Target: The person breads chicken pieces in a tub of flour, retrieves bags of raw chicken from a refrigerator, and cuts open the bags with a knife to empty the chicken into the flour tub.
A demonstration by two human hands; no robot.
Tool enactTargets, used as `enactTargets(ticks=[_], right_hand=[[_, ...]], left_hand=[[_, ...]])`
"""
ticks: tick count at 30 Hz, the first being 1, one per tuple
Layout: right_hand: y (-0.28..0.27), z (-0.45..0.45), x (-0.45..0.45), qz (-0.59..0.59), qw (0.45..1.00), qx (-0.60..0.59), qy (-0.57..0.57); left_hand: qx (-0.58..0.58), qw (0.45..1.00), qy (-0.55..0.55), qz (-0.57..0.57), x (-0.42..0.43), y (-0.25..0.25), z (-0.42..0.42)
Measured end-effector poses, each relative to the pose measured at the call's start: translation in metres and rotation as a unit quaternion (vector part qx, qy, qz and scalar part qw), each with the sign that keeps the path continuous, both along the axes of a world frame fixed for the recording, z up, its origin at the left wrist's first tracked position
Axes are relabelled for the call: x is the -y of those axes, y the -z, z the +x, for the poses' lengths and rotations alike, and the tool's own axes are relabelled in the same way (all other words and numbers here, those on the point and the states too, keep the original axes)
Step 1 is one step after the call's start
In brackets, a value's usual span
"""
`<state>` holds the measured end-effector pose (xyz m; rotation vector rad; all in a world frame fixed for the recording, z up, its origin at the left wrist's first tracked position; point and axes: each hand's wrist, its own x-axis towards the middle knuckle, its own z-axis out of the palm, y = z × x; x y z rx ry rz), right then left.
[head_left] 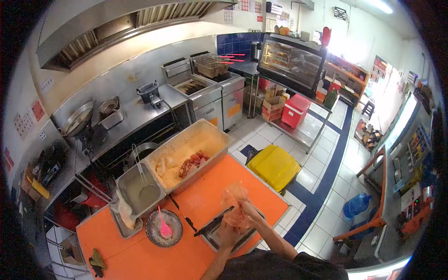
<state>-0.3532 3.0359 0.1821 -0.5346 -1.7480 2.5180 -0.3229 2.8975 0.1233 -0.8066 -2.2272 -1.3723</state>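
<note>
A thin, see-through plastic bag [234, 193] is bunched up between my two hands, over a metal tray [210, 238] at the table's front edge. My right hand [251, 213] is closed on the bag from the right side. My left hand [227, 234] grips its lower part, with the fingers partly hidden. Whatever the bag may contain cannot be made out. Beyond the hands, a large steel pan [219, 139] holds pale orange flour and a heap of reddish raw meat [193, 163].
On the orange table [126, 245] are a bowl [154, 235] with a pink spoon [165, 229], and a liquid-filled steel container [128, 186] with a strainer [148, 192]. A yellow-lidded bin [274, 165] stands past the table's far right edge. Deep fryers [205, 105] line the back wall.
</note>
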Motion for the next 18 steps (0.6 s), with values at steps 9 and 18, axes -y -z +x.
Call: enactTargets(ticks=[9,18], right_hand=[[0.074,-0.039,0.003,-0.08,0.995,-0.004,0.065],[0.155,-0.084,-0.069,-0.392,0.91,-0.106,0.087]], left_hand=[[0.191,0.98,-0.049,0.004,-0.008,-0.039,0.023],[0.091,0.993,0.01,-0.08,-0.012,-0.048,0.005]])
